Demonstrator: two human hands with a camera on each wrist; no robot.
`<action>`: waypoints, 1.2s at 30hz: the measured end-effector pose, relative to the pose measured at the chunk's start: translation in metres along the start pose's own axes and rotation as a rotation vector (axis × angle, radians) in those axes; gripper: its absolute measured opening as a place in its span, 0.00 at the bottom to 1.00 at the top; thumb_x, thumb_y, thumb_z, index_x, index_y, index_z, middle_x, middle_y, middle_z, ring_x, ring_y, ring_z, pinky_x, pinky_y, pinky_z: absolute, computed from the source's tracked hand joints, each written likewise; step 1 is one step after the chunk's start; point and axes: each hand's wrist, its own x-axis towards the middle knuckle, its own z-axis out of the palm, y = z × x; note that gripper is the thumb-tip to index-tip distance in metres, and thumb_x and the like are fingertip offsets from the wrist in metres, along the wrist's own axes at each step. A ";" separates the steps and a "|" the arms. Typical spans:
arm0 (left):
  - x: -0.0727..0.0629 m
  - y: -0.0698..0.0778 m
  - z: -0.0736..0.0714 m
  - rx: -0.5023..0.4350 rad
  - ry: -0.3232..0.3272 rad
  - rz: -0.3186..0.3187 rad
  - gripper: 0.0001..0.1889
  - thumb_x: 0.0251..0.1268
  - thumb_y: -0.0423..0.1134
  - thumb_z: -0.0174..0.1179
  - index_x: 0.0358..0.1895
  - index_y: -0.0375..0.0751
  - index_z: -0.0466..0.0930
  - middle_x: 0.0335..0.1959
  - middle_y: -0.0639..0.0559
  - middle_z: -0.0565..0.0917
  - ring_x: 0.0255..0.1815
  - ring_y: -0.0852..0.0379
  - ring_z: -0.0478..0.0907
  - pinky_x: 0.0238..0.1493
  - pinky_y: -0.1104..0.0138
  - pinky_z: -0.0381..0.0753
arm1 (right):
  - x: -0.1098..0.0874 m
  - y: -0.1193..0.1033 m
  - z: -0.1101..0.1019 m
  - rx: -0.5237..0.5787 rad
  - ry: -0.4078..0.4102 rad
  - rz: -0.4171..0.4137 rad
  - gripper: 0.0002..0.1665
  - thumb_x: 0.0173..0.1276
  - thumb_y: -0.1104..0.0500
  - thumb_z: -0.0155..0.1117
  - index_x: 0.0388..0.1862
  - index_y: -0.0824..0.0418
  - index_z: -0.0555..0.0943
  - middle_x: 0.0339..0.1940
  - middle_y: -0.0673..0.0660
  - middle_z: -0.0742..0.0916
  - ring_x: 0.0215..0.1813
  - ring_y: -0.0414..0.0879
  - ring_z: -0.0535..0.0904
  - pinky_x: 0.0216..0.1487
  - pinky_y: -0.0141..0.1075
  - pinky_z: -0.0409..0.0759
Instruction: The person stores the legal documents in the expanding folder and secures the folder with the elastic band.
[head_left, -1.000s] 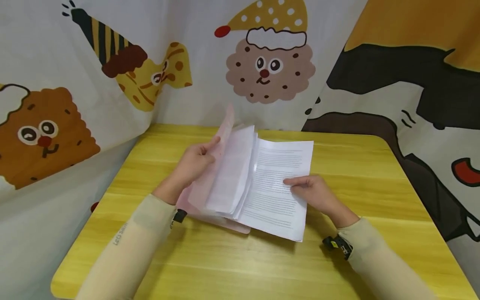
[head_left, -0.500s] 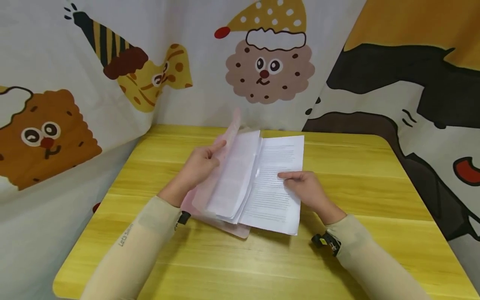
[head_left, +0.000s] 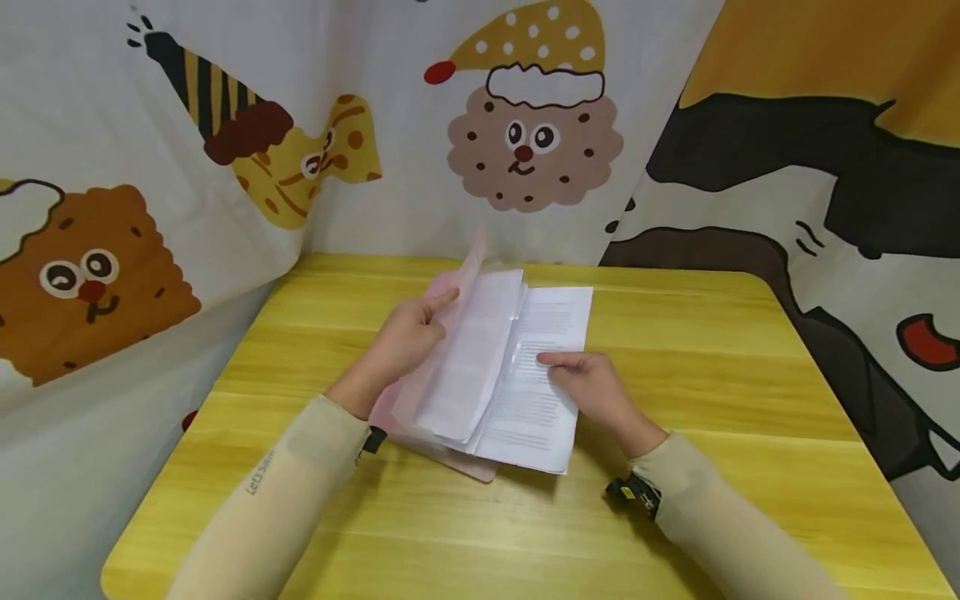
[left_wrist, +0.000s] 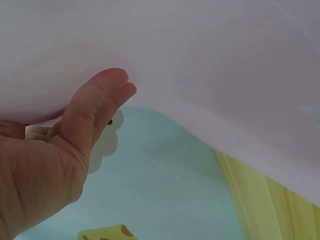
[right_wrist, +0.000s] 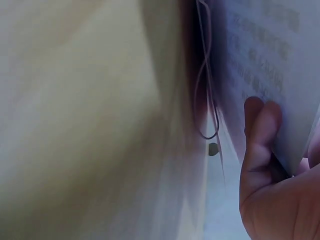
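Observation:
A pink see-through folder (head_left: pixel 386 410) stands partly open above the table, white papers inside it. My left hand (head_left: pixel 408 337) holds its raised front cover (head_left: pixel 471 265), thumb on the near side; in the left wrist view, fingers (left_wrist: pixel 80 112) lie against the pale pink sheet (left_wrist: pixel 225 75). My right hand (head_left: pixel 600 387) pinches the outer edge of the printed sheets (head_left: pixel 528 421), which stick out of the folder's right side. In the right wrist view, fingers (right_wrist: pixel 257 150) press behind the printed paper (right_wrist: pixel 265 50), and a thin looped cord (right_wrist: pixel 217 131) hangs beside it.
The yellow wood-grain table (head_left: pixel 712 350) lies below both hands. A cartoon-printed curtain (head_left: pixel 405 225) hangs right behind its far edge. Small black cameras sit on the left wrist (head_left: pixel 373 437) and right wrist (head_left: pixel 633 493).
My right hand has moved left, bringing the printed sheets further into the folder, so less paper sticks out. My left hand has shifted slightly right with the cover.

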 end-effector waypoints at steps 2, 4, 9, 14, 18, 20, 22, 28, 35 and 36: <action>-0.001 0.000 0.002 0.001 0.005 0.003 0.34 0.72 0.27 0.48 0.81 0.47 0.67 0.84 0.52 0.67 0.44 0.47 0.73 0.22 0.69 0.61 | 0.005 -0.001 0.006 0.021 -0.008 0.010 0.19 0.77 0.58 0.63 0.63 0.57 0.89 0.68 0.58 0.88 0.74 0.55 0.77 0.73 0.48 0.75; -0.002 0.000 0.003 -0.004 0.017 0.005 0.34 0.72 0.27 0.48 0.81 0.46 0.68 0.84 0.53 0.67 0.59 0.45 0.74 0.25 0.68 0.62 | 0.011 0.000 0.012 0.041 -0.048 0.004 0.21 0.77 0.58 0.64 0.65 0.58 0.88 0.69 0.59 0.87 0.70 0.55 0.80 0.68 0.45 0.79; -0.002 -0.002 0.008 -0.019 0.020 0.004 0.34 0.72 0.27 0.48 0.81 0.44 0.67 0.84 0.53 0.67 0.71 0.46 0.69 0.35 0.64 0.70 | 0.019 0.006 0.024 0.091 -0.099 0.022 0.27 0.76 0.59 0.66 0.72 0.60 0.82 0.69 0.66 0.86 0.55 0.49 0.85 0.48 0.32 0.85; -0.003 -0.001 0.006 -0.035 0.040 -0.006 0.34 0.72 0.29 0.48 0.82 0.43 0.66 0.84 0.54 0.67 0.77 0.54 0.66 0.55 0.58 0.74 | 0.013 0.011 0.012 0.162 0.043 0.082 0.26 0.76 0.62 0.66 0.71 0.62 0.82 0.51 0.63 0.86 0.37 0.43 0.83 0.34 0.33 0.86; -0.004 0.001 0.002 -0.049 0.051 -0.017 0.34 0.72 0.28 0.47 0.82 0.42 0.65 0.84 0.53 0.66 0.85 0.54 0.59 0.62 0.57 0.72 | 0.012 0.010 0.005 0.224 0.044 0.104 0.24 0.77 0.62 0.66 0.69 0.66 0.83 0.55 0.66 0.87 0.34 0.42 0.85 0.35 0.34 0.89; -0.004 0.001 0.002 -0.060 0.051 -0.016 0.34 0.72 0.28 0.47 0.82 0.41 0.64 0.84 0.53 0.66 0.83 0.54 0.60 0.62 0.56 0.72 | 0.015 0.009 0.007 0.217 0.034 0.106 0.23 0.77 0.62 0.67 0.68 0.66 0.84 0.59 0.68 0.88 0.33 0.42 0.87 0.37 0.35 0.90; -0.004 0.002 0.002 -0.063 0.051 -0.013 0.34 0.72 0.27 0.47 0.82 0.41 0.65 0.84 0.52 0.67 0.82 0.54 0.61 0.62 0.57 0.71 | 0.019 0.008 0.012 0.215 0.034 0.112 0.22 0.76 0.62 0.68 0.67 0.64 0.85 0.60 0.68 0.88 0.31 0.42 0.87 0.37 0.35 0.90; -0.004 0.007 0.006 -0.081 0.034 -0.010 0.34 0.70 0.27 0.49 0.81 0.42 0.66 0.84 0.51 0.68 0.72 0.49 0.68 0.31 0.67 0.68 | 0.028 -0.001 0.035 0.215 0.038 0.074 0.18 0.75 0.66 0.68 0.61 0.68 0.87 0.48 0.66 0.92 0.27 0.41 0.85 0.32 0.33 0.88; -0.001 0.003 0.010 -0.081 0.024 -0.015 0.35 0.69 0.26 0.49 0.81 0.42 0.65 0.84 0.52 0.67 0.58 0.43 0.72 0.23 0.70 0.60 | 0.036 -0.006 0.055 0.210 0.035 0.057 0.13 0.67 0.75 0.62 0.47 0.73 0.88 0.30 0.59 0.90 0.22 0.43 0.82 0.27 0.35 0.86; -0.001 0.003 0.011 -0.077 0.029 -0.017 0.35 0.69 0.26 0.49 0.81 0.42 0.65 0.84 0.51 0.67 0.64 0.45 0.71 0.24 0.69 0.60 | 0.037 -0.006 0.054 0.217 0.025 0.060 0.13 0.67 0.75 0.63 0.48 0.73 0.87 0.31 0.58 0.90 0.22 0.42 0.83 0.27 0.36 0.87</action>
